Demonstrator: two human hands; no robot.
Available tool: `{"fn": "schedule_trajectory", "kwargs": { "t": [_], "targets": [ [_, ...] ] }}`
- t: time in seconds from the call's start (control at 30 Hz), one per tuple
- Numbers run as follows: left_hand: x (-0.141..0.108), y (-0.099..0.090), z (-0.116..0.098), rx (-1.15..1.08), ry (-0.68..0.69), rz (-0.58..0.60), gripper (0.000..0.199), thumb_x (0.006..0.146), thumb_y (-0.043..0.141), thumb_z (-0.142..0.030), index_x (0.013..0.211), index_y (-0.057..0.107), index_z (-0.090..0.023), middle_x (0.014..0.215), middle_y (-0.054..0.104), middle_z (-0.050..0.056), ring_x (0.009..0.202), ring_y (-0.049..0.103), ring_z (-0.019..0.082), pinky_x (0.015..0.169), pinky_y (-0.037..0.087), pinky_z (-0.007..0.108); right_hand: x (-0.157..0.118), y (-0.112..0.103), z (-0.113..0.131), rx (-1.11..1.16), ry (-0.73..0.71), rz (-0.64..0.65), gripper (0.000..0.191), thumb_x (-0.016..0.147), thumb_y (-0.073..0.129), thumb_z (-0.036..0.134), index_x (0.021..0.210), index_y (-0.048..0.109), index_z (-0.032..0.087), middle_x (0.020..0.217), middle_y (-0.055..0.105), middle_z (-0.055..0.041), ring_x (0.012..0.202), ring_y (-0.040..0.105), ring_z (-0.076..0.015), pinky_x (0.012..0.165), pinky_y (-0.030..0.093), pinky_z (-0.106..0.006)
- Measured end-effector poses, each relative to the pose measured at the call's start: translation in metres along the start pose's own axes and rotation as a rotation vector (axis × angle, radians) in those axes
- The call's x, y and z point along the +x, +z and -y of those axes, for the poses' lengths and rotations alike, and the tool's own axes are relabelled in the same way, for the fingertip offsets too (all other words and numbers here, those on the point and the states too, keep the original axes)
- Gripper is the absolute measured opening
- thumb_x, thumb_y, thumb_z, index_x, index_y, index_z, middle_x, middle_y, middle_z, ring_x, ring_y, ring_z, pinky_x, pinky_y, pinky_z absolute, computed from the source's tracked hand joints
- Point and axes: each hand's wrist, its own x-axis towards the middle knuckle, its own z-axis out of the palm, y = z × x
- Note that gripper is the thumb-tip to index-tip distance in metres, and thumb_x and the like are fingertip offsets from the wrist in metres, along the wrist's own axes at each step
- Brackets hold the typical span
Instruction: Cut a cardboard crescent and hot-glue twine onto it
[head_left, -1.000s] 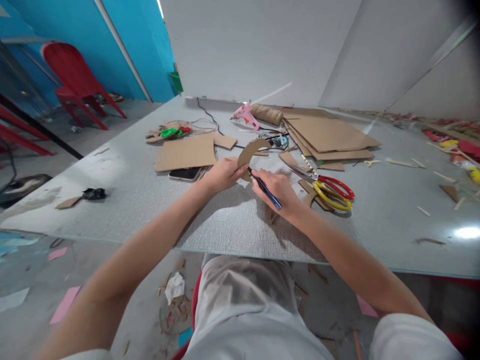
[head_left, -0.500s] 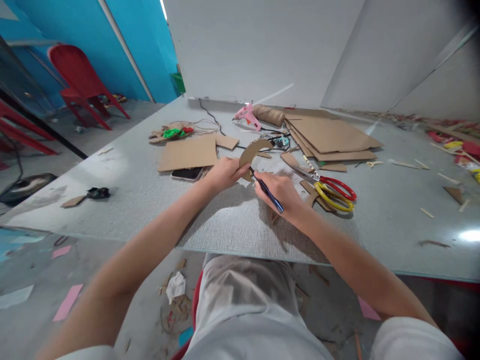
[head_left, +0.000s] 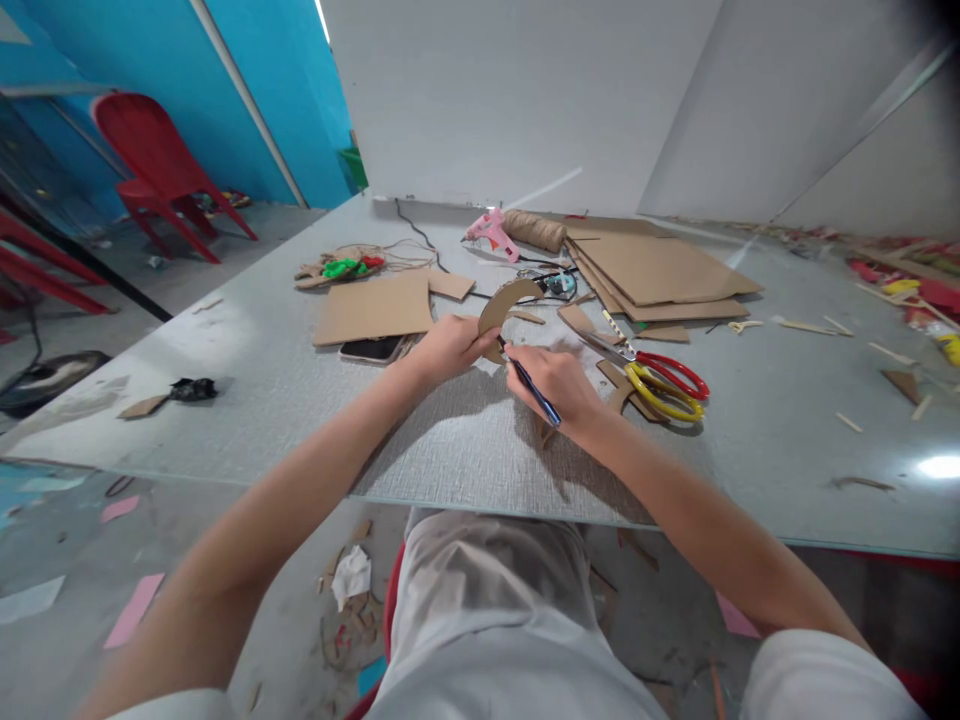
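My left hand (head_left: 459, 345) is closed on a curved, crescent-shaped piece of cardboard (head_left: 504, 298), held up above the table with the thumb on its face. My right hand (head_left: 553, 382) grips a dark blue pen (head_left: 535, 390), its tip end close to the lower part of the cardboard by my left thumb. Whether the tip touches the cardboard is too small to tell. Just right of my right hand lie scissors (head_left: 667, 385) with one red and one yellow handle, on top of cardboard offcuts (head_left: 616, 378).
A pink glue gun (head_left: 491, 234) and a twine roll (head_left: 534, 230) lie at the back. Cardboard sheets (head_left: 667, 265) are stacked at right. A cardboard rectangle (head_left: 373, 308) partly covers a phone (head_left: 371, 349) at left. Scraps lie on the right side and floor.
The view has shifted very slightly. Both hands keep their hold, and the pen and curved cardboard stay nearly where they were.
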Motion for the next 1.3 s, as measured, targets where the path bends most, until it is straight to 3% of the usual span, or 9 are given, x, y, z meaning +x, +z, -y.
{"fn": "schedule_trajectory", "kwargs": {
  "t": [0.5,0.8,1.0,1.3],
  "targets": [
    [0.0,0.003,0.005,-0.021,-0.01,-0.056,0.036,0.094,0.041,-0.035,0.062,0.049,-0.02,0.049,0.046,-0.001,0.048,0.046,0.014,0.052,0.031,0.026,0.001,0.0,0.005,0.043,0.066,-0.016,0.025,0.092,0.038,0.017,0.098,0.061,0.012,0.078,0.068,-0.0089,0.066,0.062,-0.0173,0.059,0.04,-0.026],
    [0.001,0.004,0.009,-0.06,0.002,-0.086,0.036,0.094,0.038,-0.037,0.062,0.045,-0.02,0.049,0.044,-0.002,0.048,0.044,0.013,0.051,0.029,0.026,0.003,0.001,0.01,0.184,0.149,-0.115,0.029,0.094,0.038,0.026,0.106,0.06,0.013,0.084,0.071,-0.0091,0.073,0.065,-0.0195,0.064,0.043,-0.028],
    [0.0,0.007,0.006,-0.067,-0.014,-0.079,0.036,0.093,0.04,-0.037,0.061,0.043,-0.021,0.048,0.039,-0.002,0.046,0.039,0.013,0.051,0.027,0.027,0.005,0.006,0.009,0.112,0.156,-0.06,0.025,0.092,0.039,0.023,0.1,0.06,0.014,0.08,0.068,-0.0083,0.069,0.062,-0.0187,0.061,0.041,-0.027],
    [0.0,0.008,0.002,-0.062,-0.016,-0.074,0.037,0.093,0.037,-0.039,0.063,0.047,-0.02,0.049,0.043,-0.001,0.049,0.045,0.014,0.052,0.031,0.026,0.004,0.006,0.006,0.104,0.149,-0.029,0.022,0.092,0.041,0.019,0.101,0.06,0.013,0.082,0.069,-0.0095,0.072,0.064,-0.0192,0.062,0.041,-0.027]
  ]
}}
